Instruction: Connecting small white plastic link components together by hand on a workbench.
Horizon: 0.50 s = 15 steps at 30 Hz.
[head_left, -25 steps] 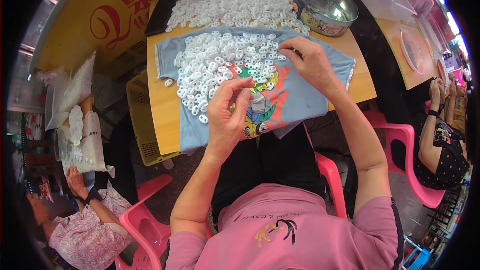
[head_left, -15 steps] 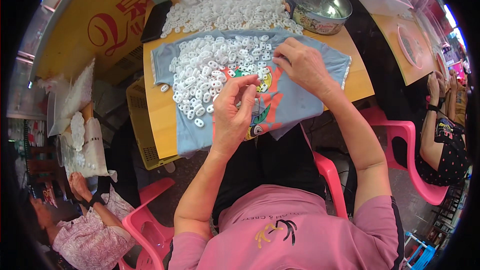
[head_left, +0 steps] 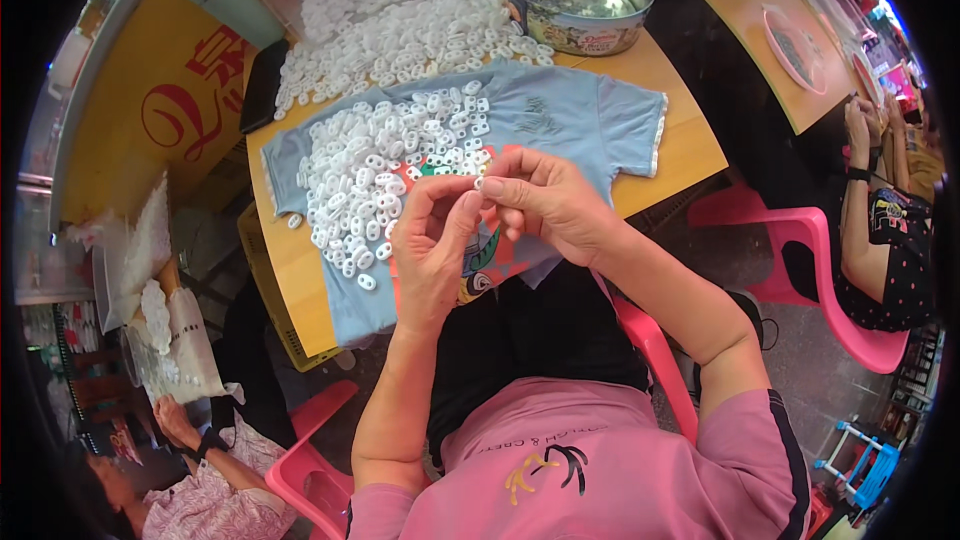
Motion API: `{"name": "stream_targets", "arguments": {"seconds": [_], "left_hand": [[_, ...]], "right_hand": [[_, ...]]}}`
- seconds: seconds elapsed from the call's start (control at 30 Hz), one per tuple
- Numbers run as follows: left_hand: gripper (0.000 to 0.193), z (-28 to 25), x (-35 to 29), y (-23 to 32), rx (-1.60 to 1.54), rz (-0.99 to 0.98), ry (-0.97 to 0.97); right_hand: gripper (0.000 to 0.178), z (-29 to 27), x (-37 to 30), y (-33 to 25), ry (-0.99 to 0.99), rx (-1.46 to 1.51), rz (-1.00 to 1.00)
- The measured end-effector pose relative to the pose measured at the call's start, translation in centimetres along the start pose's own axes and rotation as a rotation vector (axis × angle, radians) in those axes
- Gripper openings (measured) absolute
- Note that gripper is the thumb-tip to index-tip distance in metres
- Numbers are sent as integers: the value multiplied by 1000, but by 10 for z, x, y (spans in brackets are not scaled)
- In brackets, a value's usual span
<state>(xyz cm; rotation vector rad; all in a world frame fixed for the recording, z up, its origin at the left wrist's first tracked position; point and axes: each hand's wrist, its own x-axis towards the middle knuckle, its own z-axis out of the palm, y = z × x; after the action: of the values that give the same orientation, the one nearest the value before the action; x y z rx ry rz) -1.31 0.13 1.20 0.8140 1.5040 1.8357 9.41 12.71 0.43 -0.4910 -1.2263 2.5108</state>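
My left hand and my right hand meet over the front part of a blue T-shirt spread on the table. Between their pinched fingertips shows a small white plastic piece. The left thumb and forefinger grip it; what else the right fingers pinch is too small to make out. Just beyond lies a heap of white oval two-holed plastic pieces on the T-shirt. A cluster of thin dark slivers lies on the cloth, right of the heap.
A bigger pile of white pieces covers the table's far side, beside a round metal tin. A dark flat object and a grey-green bottle are at far left. Other people sit on both sides; pink chairs stand around.
My right hand has come back from the far right of the heap to my left hand, and their fingertips now meet. The thin slivers are uncovered. The whole view has shifted slightly.
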Motion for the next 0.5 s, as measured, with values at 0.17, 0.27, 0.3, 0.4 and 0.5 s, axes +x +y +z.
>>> {"name": "stream_targets", "arguments": {"seconds": [0.17, 0.27, 0.3, 0.4, 0.5], "left_hand": [[11, -1, 4, -3, -127, 48, -25], [12, -2, 4, -5, -118, 21, -17], [11, -2, 4, -4, -72, -5, -11], [10, 1, 4, -8, -54, 33, -14], [9, 1, 5, -8, -74, 117, -60]], "right_hand": [[21, 4, -6, -4, -31, 93, 106], [21, 9, -13, -10, -11, 2, 53], [20, 10, -14, -11, -13, -82, 2], [19, 5, -14, -11, -15, -78, -8], [18, 3, -14, -12, 0, 49, 33]]}}
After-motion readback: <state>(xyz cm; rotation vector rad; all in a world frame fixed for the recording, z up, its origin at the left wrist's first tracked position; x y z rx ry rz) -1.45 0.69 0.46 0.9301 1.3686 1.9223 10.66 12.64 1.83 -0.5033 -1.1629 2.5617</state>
